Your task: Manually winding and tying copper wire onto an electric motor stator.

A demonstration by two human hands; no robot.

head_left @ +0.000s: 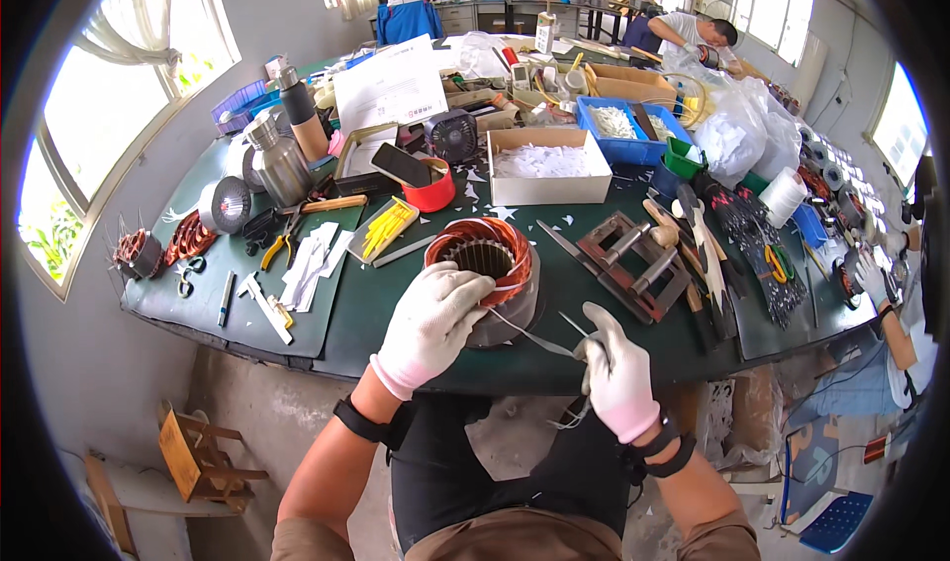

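Observation:
A motor stator (510, 254) with copper windings laced in white stands at the table's near edge in front of me. My left hand (430, 322), in a white glove, is closed on the near left side of its winding. A flat white lacing cord (534, 340) runs from under those fingers to my right hand (616, 371), also gloved. That hand pinches the cord together with a thin pointed needle (571, 322), whose tip points up and left toward the stator. Loose cord hangs below the right hand. The left fingertips are partly hidden against the winding.
Right of the stator lie a metal clamp frame (633, 264) and wooden-handled tools. White paper strips (315, 269), pliers (280, 244) and yellow sleeves (389, 229) are on the left. Behind stands a carton (549, 170) of white scraps. Co-workers sit at the right and far right.

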